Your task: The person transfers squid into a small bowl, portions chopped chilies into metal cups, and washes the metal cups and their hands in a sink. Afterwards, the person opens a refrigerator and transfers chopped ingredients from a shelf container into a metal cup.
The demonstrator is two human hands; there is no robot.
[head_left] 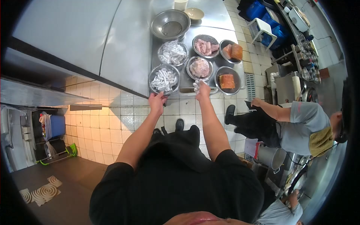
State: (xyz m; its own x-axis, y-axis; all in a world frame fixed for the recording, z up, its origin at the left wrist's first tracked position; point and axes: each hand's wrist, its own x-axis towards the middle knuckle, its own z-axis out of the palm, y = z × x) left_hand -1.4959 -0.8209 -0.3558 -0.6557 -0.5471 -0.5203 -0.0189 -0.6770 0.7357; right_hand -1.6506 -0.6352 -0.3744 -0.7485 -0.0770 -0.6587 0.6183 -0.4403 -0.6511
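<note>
Well left of the lump bowl (pixel 210 70), which is sitting on the steel surface (pixel 215 27), we are seeing a blue bin (pixel 57 125). Just left of the lump bowl, the front bowl (pixel 176 72) is holding white strips (pixel 164 80). We are resting our left hand (pixel 158 102) at this front bowl's near rim; the fingers are bending there, but we cannot tell whether they are pinching it. Left of the lump bowl and farther from us, a second bowl (pixel 185 48) is holding similar strips, and still farther off a big basin (pixel 159 22) is standing.

Inside the lump bowl a pale pink lump (pixel 199 68) is lying. We are holding our right hand (pixel 203 90) at its near side; whitish patches are showing on the fingers, and we cannot tell whether they are pressing together or pinching something. Directly beyond the lump bowl, pink meat (pixel 205 47) is lying in another bowl (pixel 206 36). Right of the lump bowl, an orange block (pixel 227 81) is lying in its own dish (pixel 237 78). Far right of the lump bowl, a co-worker (pixel 300 125) is standing.
</note>
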